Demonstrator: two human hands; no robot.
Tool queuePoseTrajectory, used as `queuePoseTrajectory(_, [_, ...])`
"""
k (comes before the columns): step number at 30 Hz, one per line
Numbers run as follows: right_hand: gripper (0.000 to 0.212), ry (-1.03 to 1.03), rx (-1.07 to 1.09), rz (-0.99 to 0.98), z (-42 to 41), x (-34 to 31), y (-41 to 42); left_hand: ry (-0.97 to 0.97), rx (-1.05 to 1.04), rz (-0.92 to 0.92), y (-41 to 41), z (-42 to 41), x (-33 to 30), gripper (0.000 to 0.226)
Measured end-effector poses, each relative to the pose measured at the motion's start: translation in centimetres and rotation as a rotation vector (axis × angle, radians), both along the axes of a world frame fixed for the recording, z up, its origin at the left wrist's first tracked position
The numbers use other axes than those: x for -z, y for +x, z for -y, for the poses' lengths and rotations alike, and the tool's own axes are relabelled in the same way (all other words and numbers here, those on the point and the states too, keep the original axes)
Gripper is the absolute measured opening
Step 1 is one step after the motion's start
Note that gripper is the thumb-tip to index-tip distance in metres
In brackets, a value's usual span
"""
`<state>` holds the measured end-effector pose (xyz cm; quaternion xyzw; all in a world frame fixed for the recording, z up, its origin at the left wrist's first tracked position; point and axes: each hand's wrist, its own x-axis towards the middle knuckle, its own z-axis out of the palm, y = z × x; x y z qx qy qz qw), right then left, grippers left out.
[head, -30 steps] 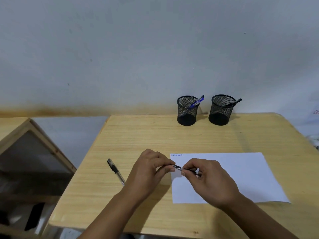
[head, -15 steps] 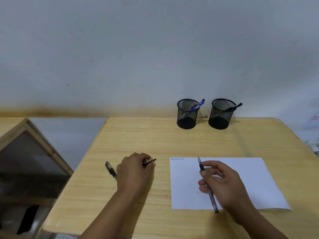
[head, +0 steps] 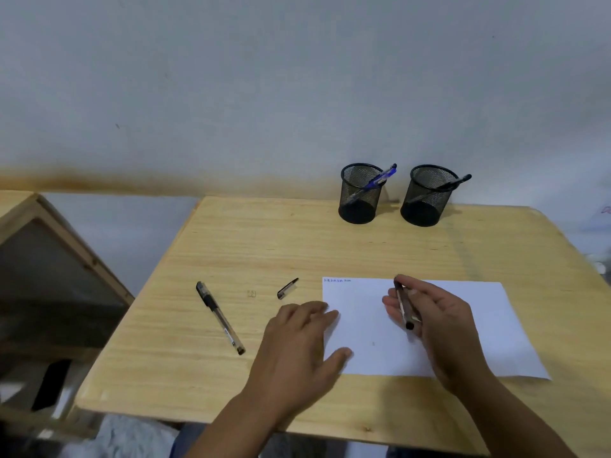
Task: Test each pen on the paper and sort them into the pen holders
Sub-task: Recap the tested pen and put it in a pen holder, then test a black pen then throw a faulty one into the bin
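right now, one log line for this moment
right hand: holds uncapped pen | left hand: flat on paper edge | cap: on table

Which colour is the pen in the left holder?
Blue, seen in the head view.

Left hand: bare, no ring or glove showing.
Right hand: bare too, nothing worn on the fingers.
Wrists: no watch or band on either one.
Forearms: uncovered as far as the near edge of the wooden table, with no sleeve or cuff in sight.
Fingernails: short, unpainted where visible.
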<state>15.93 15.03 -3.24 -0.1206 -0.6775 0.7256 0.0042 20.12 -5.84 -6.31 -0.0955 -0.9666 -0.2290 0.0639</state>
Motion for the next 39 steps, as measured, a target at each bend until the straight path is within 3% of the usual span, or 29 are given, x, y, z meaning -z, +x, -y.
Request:
queuePoseTrajectory(3, [0.027,-0.061,-0.013,0.016,0.1,0.0,0.0,-0.082,0.027,0.020,0.4,0.0,0.1,0.059])
queuePoseTrajectory(6, [0.028,0.065,-0.019,-0.045,0.3,0.4,-0.2,-0.093,0.021,0.023,0.5,-0.1,0.0,0.057])
queuePoseTrajectory(10, [0.010,0.143,0.051,-0.093,1.3,0.6,-1.4,-0.088,0.018,0.023,0.6,-0.1,-0.1,0.058])
queuePoseTrajectory(16, [0.010,0.211,0.026,-0.124,2.2,0.9,-3.7,-0.072,0.024,0.018,0.4,-0.1,-0.2,0.057])
queuePoseTrajectory(31, [0.012,0.709,0.009,-0.260,3.4,3.0,-5.3,-0.067,-0.012,0.064,-0.3,-0.2,0.0,0.063])
queuePoseTrajectory(39, [0.014,0.796,-0.007,-0.269,3.4,3.0,-5.5,-0.053,-0.013,0.077,-0.4,-0.1,0.0,0.063])
